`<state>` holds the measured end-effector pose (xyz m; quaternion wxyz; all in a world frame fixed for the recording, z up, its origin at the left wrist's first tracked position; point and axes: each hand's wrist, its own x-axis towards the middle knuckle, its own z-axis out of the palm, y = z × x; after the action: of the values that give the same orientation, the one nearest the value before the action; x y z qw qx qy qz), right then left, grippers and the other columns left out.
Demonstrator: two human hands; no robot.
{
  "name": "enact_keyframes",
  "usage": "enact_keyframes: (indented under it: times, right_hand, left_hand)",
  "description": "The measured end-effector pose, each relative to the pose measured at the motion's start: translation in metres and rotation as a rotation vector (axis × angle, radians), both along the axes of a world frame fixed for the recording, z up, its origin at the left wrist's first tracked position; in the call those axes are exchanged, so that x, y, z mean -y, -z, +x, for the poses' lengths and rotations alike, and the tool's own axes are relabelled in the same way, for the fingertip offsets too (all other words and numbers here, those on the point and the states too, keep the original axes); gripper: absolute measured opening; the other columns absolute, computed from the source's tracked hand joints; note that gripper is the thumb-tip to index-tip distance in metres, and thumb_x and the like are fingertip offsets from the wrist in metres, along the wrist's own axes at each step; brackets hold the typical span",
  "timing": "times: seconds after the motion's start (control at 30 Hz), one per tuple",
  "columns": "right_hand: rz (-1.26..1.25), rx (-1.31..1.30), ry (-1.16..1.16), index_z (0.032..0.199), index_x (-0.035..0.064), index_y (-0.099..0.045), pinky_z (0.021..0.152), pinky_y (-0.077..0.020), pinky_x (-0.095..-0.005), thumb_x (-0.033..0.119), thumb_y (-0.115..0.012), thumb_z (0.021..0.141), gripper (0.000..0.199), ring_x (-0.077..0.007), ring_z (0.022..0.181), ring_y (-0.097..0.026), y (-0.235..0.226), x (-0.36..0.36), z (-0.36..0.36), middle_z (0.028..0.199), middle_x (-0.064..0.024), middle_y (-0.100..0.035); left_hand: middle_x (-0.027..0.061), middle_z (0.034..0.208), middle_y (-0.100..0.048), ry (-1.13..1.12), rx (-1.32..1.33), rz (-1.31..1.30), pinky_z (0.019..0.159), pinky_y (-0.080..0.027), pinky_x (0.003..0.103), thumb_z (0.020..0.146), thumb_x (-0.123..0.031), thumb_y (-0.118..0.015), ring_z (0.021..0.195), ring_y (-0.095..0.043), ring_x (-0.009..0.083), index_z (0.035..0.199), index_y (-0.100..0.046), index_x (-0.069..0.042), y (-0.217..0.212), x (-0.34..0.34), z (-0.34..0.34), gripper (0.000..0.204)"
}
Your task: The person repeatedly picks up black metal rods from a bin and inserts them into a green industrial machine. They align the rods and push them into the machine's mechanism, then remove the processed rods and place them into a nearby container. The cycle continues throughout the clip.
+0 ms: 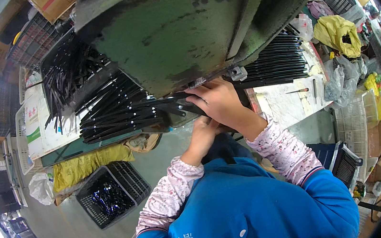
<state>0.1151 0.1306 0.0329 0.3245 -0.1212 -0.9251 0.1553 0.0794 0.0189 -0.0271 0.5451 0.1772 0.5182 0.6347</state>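
Note:
My right hand (219, 101) is at the lower edge of a big green machine (175, 39), its fingers bent and closed at the end of a dark strip. What lies within that grip is mostly hidden. Just below and nearer my body is my left hand (201, 138), fingers curled together; its fingertips are out of sight. Left of my hands lies a fanned pile of thin black strips (120, 116) with small bright dots along them. More black strips (274, 57) lie side by side in a row to the right of the machine's edge.
Loose black strips (70, 65) fill the far left of the bench. On the right, a screwdriver (297, 91) rests on a pale work surface (285, 104). A dark crate (108, 192) with shiny black pieces stands on the floor at left. Bags and white crates (351, 117) crowd the right.

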Motion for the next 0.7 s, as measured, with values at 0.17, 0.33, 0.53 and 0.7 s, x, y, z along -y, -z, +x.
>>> enact_keyframes:
  times: [0.17, 0.33, 0.53, 0.7]
  right_hand:
    - [-0.042, 0.035, 0.052, 0.093, 0.0096, -0.071, 0.07, -0.0528, -0.0376, 0.019, -0.072, 0.076, 0.019, -0.0278, 0.081, -0.065, 0.001, -0.003, 0.003, 0.09, -0.0072, -0.07]
    - [-0.028, 0.159, 0.089, 0.092, 0.0085, -0.071, 0.069, -0.0524, -0.0376, 0.018, -0.073, 0.076, 0.019, -0.0295, 0.079, -0.065, 0.015, -0.01, 0.002, 0.088, -0.0087, -0.069]
    - [-0.125, 0.014, 0.006, 0.092, 0.0108, -0.07, 0.072, -0.0508, -0.0372, 0.017, -0.075, 0.074, 0.019, -0.0299, 0.082, -0.064, 0.006, 0.0, 0.002, 0.09, -0.0094, -0.068]
    - [-0.125, -0.015, 0.044, 0.094, 0.0125, -0.07, 0.068, -0.0511, -0.039, 0.016, -0.075, 0.072, 0.023, -0.0304, 0.076, -0.064, 0.007, 0.003, 0.0, 0.086, -0.0088, -0.068]
  left_hand:
    - [0.0174, 0.101, -0.065, -0.091, 0.164, 0.093, 0.078, -0.056, 0.035, 0.101, -0.018, -0.048, 0.087, -0.068, 0.0267, 0.111, -0.054, 0.01, 0.012, -0.009, 0.013, 0.031]
    - [0.0157, 0.102, -0.065, -0.154, 0.167, 0.128, 0.078, -0.056, 0.037, 0.101, -0.019, -0.049, 0.088, -0.068, 0.0261, 0.112, -0.054, 0.008, 0.013, -0.012, 0.022, 0.03]
    - [0.0107, 0.099, -0.065, -0.224, 0.173, 0.24, 0.072, -0.052, 0.029, 0.1, -0.019, -0.051, 0.082, -0.064, 0.018, 0.109, -0.056, 0.007, 0.014, -0.017, 0.027, 0.028]
    - [0.0048, 0.094, -0.063, -0.333, 0.189, 0.262, 0.063, -0.045, 0.023, 0.098, -0.022, -0.056, 0.074, -0.057, 0.0101, 0.105, -0.059, 0.004, 0.012, -0.02, 0.032, 0.028]
